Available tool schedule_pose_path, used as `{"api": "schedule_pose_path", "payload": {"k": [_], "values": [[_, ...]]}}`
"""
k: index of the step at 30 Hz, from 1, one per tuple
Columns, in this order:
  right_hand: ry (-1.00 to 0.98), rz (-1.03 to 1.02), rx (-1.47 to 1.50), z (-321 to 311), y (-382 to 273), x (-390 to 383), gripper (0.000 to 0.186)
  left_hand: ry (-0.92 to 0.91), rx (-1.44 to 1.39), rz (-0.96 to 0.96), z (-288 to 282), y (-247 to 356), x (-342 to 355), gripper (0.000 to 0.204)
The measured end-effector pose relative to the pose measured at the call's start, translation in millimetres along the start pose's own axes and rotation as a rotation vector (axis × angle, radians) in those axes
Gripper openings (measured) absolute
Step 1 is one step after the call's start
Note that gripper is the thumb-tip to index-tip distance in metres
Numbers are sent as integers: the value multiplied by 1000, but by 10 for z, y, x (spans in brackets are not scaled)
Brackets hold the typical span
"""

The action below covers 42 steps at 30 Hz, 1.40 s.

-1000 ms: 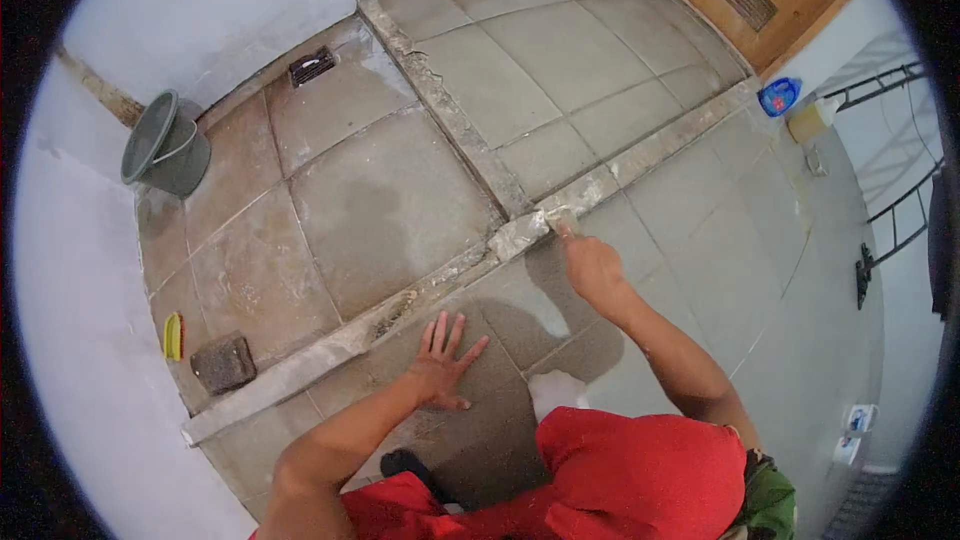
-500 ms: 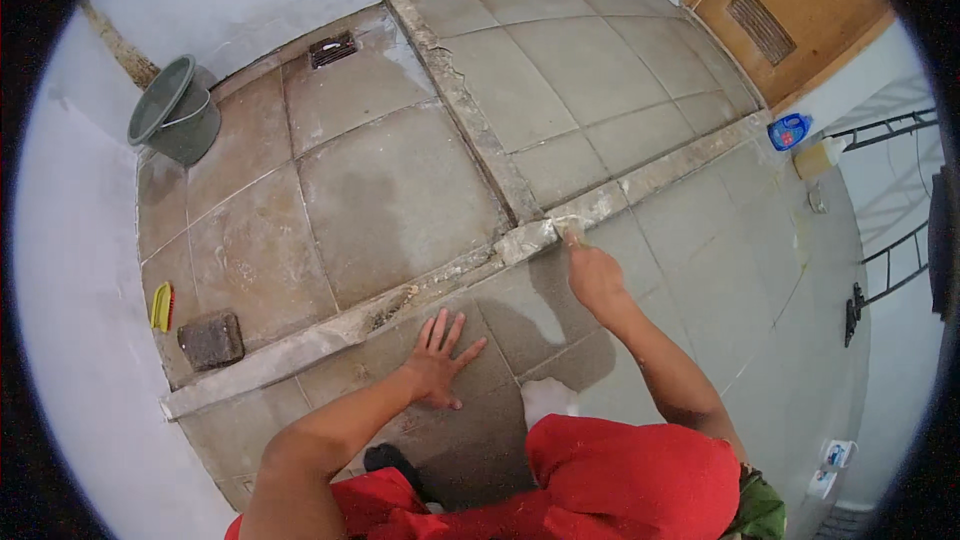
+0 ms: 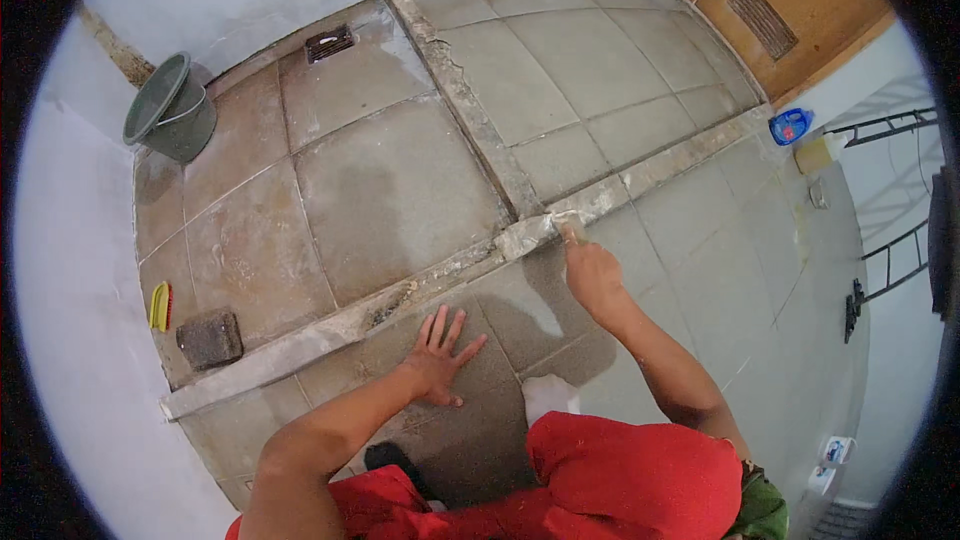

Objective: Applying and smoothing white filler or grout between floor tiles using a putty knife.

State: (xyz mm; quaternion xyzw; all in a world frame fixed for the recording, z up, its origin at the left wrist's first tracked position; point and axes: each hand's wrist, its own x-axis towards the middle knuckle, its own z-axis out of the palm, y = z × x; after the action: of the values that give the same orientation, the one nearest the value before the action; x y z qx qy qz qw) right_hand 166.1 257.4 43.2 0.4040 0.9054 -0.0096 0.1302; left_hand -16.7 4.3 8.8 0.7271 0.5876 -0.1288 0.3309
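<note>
My left hand (image 3: 436, 360) lies flat on the near floor tiles with its fingers spread, holding nothing. Ahead and to the right, my right hand (image 3: 594, 278) is closed round a small scraper (image 3: 568, 225), most of which the fist hides. Its tip meets the top of the low, worn concrete curb (image 3: 600, 198), close to where a second curb (image 3: 465, 115) branches off toward the far wall. Pale, whitish patches show on the curb around the tip.
At the left stand a grey-green bucket (image 3: 173, 115), a yellow brush with red bristles (image 3: 161, 306) and a dark block (image 3: 210, 339). A floor drain (image 3: 330, 43) lies by the wall. At the right are a blue bottle (image 3: 791, 127), a yellowish container (image 3: 818, 158) and a black metal rack (image 3: 893, 260).
The view has shifted very slightly. My right hand stays at the same spot on the curb with the scraper, and my left hand remains flat on the tiles.
</note>
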Motion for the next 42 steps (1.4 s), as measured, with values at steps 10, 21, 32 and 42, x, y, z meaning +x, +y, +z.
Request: {"api": "schedule_pose_path", "payload": {"k": [10,21,32,42], "values": [[-70,1,27,-72,-59,-72,59,18,4,3,122,-52,30,128],[-2,25,-23,23,-23,-45,60,27,-17,23,82,-45,32,128],[-79,60,28,-69,-4,-99,59,37,15,16,128,-62,58,130],[-19,-12,40,-4,52,-130,62,8,-3,16,45,-25,9,127]]}}
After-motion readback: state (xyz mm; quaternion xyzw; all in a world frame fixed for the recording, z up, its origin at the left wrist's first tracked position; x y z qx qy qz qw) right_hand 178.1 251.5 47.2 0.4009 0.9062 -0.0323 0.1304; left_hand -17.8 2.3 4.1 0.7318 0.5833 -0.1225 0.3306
